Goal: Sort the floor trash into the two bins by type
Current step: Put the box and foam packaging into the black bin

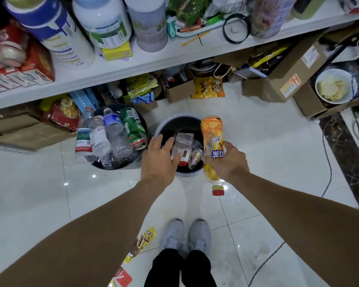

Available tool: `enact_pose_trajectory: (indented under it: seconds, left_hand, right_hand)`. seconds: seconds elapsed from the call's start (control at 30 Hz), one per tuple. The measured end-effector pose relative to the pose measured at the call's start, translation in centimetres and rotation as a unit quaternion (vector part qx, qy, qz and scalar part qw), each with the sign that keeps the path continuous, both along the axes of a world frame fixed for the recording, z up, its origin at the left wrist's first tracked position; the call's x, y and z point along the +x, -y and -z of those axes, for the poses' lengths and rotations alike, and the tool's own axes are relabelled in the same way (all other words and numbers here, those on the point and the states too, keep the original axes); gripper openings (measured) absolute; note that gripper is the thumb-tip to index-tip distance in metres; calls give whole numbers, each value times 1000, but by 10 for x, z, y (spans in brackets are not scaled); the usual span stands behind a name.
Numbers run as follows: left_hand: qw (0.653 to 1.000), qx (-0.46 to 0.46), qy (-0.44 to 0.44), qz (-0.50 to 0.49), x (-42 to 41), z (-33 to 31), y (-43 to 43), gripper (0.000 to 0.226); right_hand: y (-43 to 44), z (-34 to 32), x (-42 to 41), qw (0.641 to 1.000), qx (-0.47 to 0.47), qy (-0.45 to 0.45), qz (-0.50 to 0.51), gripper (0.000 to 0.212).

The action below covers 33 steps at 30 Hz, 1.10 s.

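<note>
Your right hand [226, 160] reaches out past the yellow wrapper [142, 242] and red wrapper [122, 278] lying by your shoes [172, 233]. It is wrapped around the middle of an orange drink bottle [212, 137]. The bottle's long axis runs away from you, with the red cap [218, 191] low and towards you and the base up and away.

Your left hand [158, 160] is beside it, fingers spread and holding nothing.

Both hands hang over the white-rimmed bin [160, 129], which holds a carton [184, 139] and a small can [196, 157]. The bottle is at that bin's right edge.

The dark bin [116, 167] is to the left, just beside the white-rimmed one, heaped with plastic water bottles [114, 131] and a green can [133, 127]. That looks like where the bottle belongs, so from your gripping hand it is a leftward move across the white-rimmed bin and past your free hand, which is the nearer one. With the heap that high, set the bottle down lengthwise or it may roll off.
</note>
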<state>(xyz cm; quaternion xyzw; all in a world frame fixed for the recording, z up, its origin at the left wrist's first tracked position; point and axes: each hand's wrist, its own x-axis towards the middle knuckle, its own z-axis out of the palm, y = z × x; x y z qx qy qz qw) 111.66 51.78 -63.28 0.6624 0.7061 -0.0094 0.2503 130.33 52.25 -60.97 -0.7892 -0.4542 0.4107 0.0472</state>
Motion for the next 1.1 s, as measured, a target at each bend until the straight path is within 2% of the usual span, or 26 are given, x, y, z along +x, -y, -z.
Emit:
enact_pose_trajectory:
  seconds: [0.3, 0.43, 0.57, 0.7, 0.83, 1.1]
  left_hand:
    - [1000, 1, -22, 15, -21, 0, -3, 57]
    - [999, -4, -32, 31, -26, -2, -1, 57]
    - [998, -11, -39, 41, -32, -3, 3, 58]
    - [996, -19, -59, 65, -36, -7, 7, 60]
    - [991, -16, -83, 99, -38, -15, 10, 60]
    - [978, 13, -129, 165, -35, -32, 36, 61]
  right_hand:
    - [-14, 18, -25, 999, -20, -22, 18, 64]
    - [-23, 23, -37, 999, 17, -18, 29, 56]
    - [-19, 20, -42, 999, 29, 29, -12, 55]
    - [-1, 20, -42, 995, 14, 62, -80, 45]
    - [12, 12, -41, 988, 7, 84, -127, 53]
    - [46, -7, -44, 954, 68, 152, -249, 65]
